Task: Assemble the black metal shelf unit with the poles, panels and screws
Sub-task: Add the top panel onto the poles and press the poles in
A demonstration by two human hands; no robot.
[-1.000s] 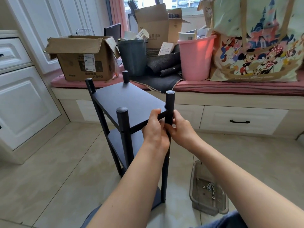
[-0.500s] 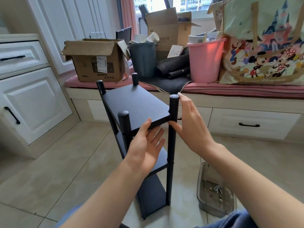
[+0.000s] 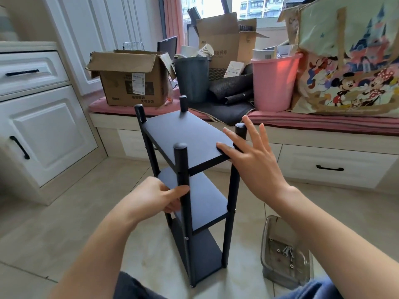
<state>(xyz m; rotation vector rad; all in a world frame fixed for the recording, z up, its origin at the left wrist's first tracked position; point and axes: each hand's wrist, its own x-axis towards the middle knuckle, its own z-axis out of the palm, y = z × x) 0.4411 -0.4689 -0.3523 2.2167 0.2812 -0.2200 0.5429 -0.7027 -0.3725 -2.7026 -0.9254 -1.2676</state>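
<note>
The shelf [image 3: 190, 169] stands upright on the tiled floor [image 3: 64, 212] before the window bench [image 3: 323, 126], three panels fixed between four poles; the right hand [image 3: 252, 160] is spread, fingers straight, thumb touching the top panel [image 3: 185, 137] near the right front pole [image 3: 232, 190]; the left hand [image 3: 155, 196] curls around the left front pole [image 3: 183, 201] beneath that panel; a clear tray [image 3: 285, 253] holding screws [image 3: 287, 252] sits on the floor just right of the shelf.

I'm looking into a home: white panelled cabinets [image 3: 45, 134], a window seat [image 3: 323, 123] with drawers, a pink curtain [image 3: 173, 18], cardboard boxes [image 3: 131, 79], a pink bin [image 3: 273, 83] and a cartoon tote bag [image 3: 349, 61].
</note>
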